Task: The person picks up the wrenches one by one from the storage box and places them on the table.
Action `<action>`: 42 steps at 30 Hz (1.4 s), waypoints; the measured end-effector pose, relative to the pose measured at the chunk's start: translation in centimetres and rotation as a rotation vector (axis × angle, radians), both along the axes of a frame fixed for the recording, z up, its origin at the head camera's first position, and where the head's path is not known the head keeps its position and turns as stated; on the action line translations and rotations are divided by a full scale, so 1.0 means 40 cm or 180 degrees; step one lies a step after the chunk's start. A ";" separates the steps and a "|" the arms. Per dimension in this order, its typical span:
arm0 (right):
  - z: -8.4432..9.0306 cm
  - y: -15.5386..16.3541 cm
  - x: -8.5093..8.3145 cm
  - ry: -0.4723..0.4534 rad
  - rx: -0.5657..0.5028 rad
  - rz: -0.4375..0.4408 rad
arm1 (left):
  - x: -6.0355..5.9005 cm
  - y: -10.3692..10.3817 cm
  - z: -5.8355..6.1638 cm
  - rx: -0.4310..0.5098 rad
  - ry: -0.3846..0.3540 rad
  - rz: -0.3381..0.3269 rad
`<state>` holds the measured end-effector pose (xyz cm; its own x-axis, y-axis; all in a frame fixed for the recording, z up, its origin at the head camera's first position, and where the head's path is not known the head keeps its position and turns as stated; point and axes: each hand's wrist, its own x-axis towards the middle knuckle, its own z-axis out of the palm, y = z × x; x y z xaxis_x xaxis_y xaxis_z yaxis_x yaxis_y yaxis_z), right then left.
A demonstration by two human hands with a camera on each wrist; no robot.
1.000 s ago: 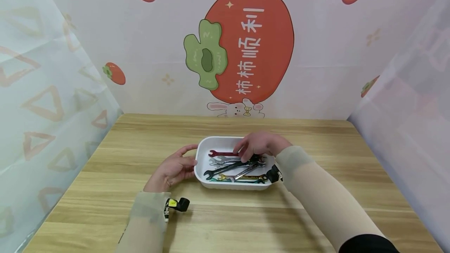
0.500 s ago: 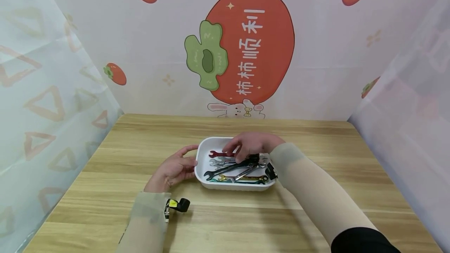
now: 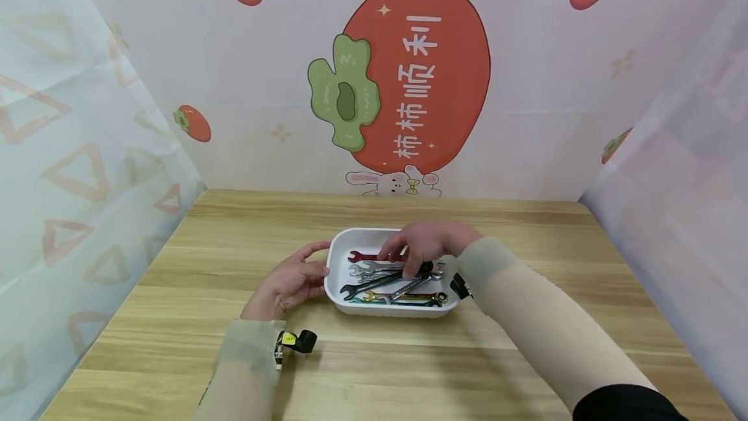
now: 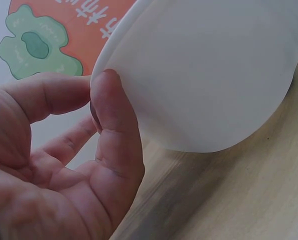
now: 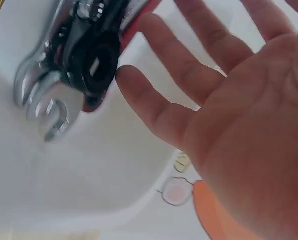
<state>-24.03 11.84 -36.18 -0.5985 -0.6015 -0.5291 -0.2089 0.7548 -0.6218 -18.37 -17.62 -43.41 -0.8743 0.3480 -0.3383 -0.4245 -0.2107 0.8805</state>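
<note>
Two hands are on the white tray (image 3: 386, 311), which sits on the wooden surface (image 3: 374, 375) with the wrenches (image 3: 411, 286) inside. Compared with half a second ago, the right hand (image 3: 435, 241) has shifted slightly rightward over them. Its fingers are apart, reaching towards the red open-end wrench (image 3: 358, 256) and the black wrench (image 3: 369, 285); no firm hold shows, though some fingertips are hidden. The left hand (image 3: 289, 283) keeps its place, thumb and finger pinching the tray's left rim. The gold wrench (image 3: 429, 295) lies unmoved along the near wall. The shift looks like a small readjustment, with the handling still confined to the tray.
</note>
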 end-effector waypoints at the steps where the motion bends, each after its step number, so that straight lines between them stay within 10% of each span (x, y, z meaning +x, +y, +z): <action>1: 0.005 0.007 0.007 0.0019 0.0054 -0.0023 | 0.000 0.000 -0.001 0.0003 -0.0002 -0.0003; 16: -0.085 0.056 0.068 0.0653 -0.0714 -0.0531 | -0.008 -0.002 -0.008 -0.0009 0.0028 0.0031; 42: -0.150 0.012 0.057 0.1749 0.0379 0.0085 | -0.008 -0.001 -0.014 0.0053 0.0015 -0.0016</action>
